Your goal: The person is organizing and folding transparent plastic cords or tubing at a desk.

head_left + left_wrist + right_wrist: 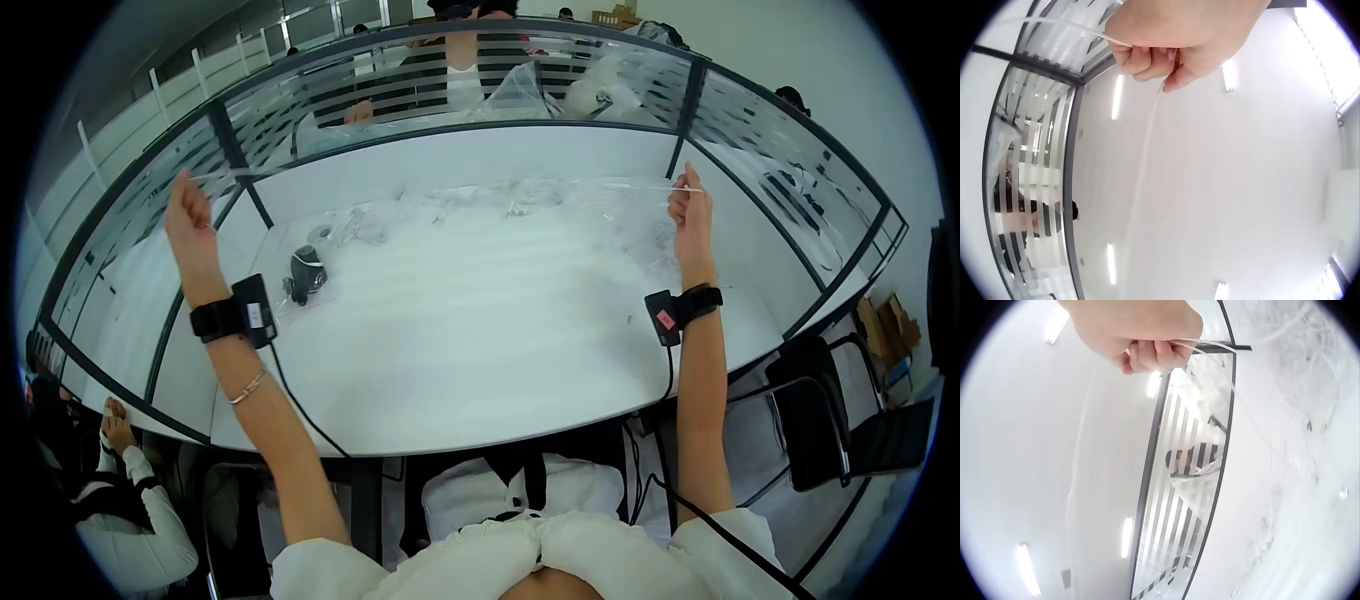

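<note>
Both hands are raised wide apart above the white table (450, 350), each gripping a thin whitish cord (650, 187). My left hand (192, 225) is up at the left side, fingers curled and thumb pinching. In the left wrist view the cord (1145, 150) shows on both sides of the fist. Level with it on the right, my right hand (690, 222) has its fingers curled in. From that fist, in the right wrist view, the cord (1216, 345) leads off to the right, and a pale strand (1075, 459) trails below. The cord's middle stretch is faint in the head view.
Crumpled clear plastic (365, 225) and loose strands lie along the table's back. A dark object (306, 270) in clear wrap stands at the left. A dark-framed glass partition (460, 128) rings the table, with people beyond. Black chairs (815, 410) stand at the right.
</note>
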Action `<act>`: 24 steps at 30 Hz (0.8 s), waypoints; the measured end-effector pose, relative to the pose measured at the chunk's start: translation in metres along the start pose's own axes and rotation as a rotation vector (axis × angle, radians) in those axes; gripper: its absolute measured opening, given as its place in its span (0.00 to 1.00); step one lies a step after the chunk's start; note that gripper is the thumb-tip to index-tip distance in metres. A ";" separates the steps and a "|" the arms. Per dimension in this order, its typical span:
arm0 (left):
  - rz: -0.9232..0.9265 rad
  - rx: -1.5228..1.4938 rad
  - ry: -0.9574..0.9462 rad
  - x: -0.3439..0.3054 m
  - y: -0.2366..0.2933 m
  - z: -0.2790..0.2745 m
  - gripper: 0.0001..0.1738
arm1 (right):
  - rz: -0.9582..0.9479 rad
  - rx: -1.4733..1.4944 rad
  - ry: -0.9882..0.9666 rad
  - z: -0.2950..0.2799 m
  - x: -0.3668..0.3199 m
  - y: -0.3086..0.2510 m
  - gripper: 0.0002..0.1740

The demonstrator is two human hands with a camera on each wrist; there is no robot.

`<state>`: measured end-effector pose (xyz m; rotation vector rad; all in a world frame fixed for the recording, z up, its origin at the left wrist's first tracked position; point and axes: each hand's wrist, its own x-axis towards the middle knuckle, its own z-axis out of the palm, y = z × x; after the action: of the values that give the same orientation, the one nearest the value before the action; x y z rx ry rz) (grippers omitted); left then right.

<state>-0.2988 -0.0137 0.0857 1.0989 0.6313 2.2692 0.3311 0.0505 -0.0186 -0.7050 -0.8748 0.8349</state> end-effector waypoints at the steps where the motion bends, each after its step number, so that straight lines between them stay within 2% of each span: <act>1: 0.016 0.037 0.038 0.004 0.011 0.002 0.24 | 0.011 -0.027 -0.005 -0.005 0.002 -0.004 0.14; 5: 0.040 0.195 0.029 0.011 0.044 0.004 0.24 | -0.016 -0.073 -0.024 -0.027 0.015 -0.033 0.16; 8: 0.048 0.211 -0.013 0.019 0.066 -0.013 0.24 | -0.136 -0.129 -0.093 -0.067 0.031 -0.044 0.15; 11: 0.067 0.178 0.033 0.023 0.089 -0.009 0.24 | -0.155 -0.297 0.012 -0.093 0.030 -0.056 0.16; 12: 0.065 0.114 -0.017 0.016 0.092 0.001 0.22 | -0.162 -0.305 0.021 -0.099 0.026 -0.057 0.16; 16: 0.096 0.129 -0.047 0.011 0.101 0.018 0.18 | -0.130 -0.437 0.079 -0.127 0.025 -0.054 0.16; 19: 0.122 0.155 -0.030 0.007 0.104 0.027 0.19 | -0.114 -0.484 0.107 -0.133 0.025 -0.050 0.17; 20: 0.121 0.109 -0.034 0.015 0.106 0.019 0.21 | -0.085 -0.477 0.063 -0.134 0.025 -0.054 0.17; 23: 0.161 0.056 0.059 0.010 0.115 0.018 0.24 | -0.070 -0.636 0.173 -0.128 0.018 -0.056 0.20; 24: 0.157 0.068 0.055 0.011 0.115 0.018 0.24 | -0.072 -0.604 0.129 -0.132 0.021 -0.055 0.20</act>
<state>-0.3198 -0.0895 0.1720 1.1589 0.6693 2.4351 0.4713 0.0162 -0.0283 -1.2308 -1.0376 0.4473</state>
